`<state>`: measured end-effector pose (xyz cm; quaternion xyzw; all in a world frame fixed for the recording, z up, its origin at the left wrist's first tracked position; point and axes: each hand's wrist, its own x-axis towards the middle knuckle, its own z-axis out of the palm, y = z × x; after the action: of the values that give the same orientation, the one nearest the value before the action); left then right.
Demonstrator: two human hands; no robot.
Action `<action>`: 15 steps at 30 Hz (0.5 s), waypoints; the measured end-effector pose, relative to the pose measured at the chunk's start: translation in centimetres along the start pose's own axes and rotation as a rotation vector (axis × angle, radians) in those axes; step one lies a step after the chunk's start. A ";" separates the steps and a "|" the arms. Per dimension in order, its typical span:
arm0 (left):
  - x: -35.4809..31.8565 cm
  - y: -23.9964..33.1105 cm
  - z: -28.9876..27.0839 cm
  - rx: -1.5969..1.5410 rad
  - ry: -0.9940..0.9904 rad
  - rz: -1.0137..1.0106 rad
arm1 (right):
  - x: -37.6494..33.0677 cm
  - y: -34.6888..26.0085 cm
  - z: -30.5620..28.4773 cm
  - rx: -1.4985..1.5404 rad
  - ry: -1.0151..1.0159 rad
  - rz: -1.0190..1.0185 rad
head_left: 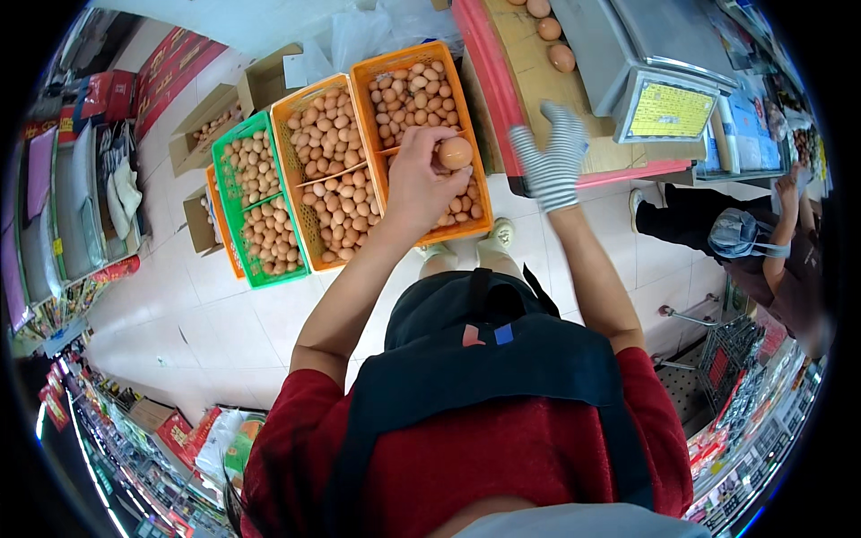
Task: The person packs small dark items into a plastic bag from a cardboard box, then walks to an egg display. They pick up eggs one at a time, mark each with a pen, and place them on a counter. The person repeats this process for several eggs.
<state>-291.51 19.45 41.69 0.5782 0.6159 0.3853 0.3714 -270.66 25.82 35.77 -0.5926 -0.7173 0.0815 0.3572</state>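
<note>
My bare left hand (417, 184) pinches a brown egg (455, 153) between its fingertips, above the orange crate (359, 70) nearest my feet. Eggs fill both halves of that crate; my hand covers part of its front half. On my right hand (552, 160) is a grey-and-white striped glove. Its fingers are spread and it holds nothing, over the edge of a wooden table (529, 72) with a red border. Several loose eggs, one of them a nearer egg (561, 58), lie on that tabletop.
Left of my hand stand another orange crate (280, 115) and a green crate (235, 235), both full of eggs. Cardboard boxes (186, 148) sit beyond. A metal display case (610, 54) with a yellow sign occupies the table's right. Another person (762, 224) and a shopping cart (717, 359) are at right.
</note>
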 end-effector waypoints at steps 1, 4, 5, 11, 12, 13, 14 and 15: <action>0.0 0.4 0.9 0.059 -0.046 -0.065 | -1.0 -3.7 0.0 0.464 -0.130 0.208; -0.8 0.5 3.2 0.166 0.067 0.097 | -2.1 -6.8 -0.2 0.927 -0.517 0.382; -1.1 1.2 3.4 0.021 0.025 -0.095 | -2.1 -6.0 0.4 1.022 -0.497 0.439; -3.1 5.7 3.0 0.010 -0.007 -0.036 | -0.6 -3.5 -0.8 1.429 -0.644 0.821; -3.3 6.1 3.1 0.050 0.005 -0.017 | -0.3 -3.3 -1.0 1.444 -0.679 0.891; -3.4 6.3 3.2 0.047 0.051 0.007 | 0.1 -3.2 -1.1 1.534 -0.700 0.934; -3.5 6.4 3.3 0.045 0.097 0.031 | 0.5 -3.1 -1.1 1.623 -0.720 0.979; -3.7 6.5 3.5 0.042 0.142 0.055 | 0.9 -3.0 -1.1 1.712 -0.738 1.024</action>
<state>-285.43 16.17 46.11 0.5740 0.6323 0.4223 0.3038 -272.40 25.43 38.56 -0.3137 -0.1503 0.8743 0.3385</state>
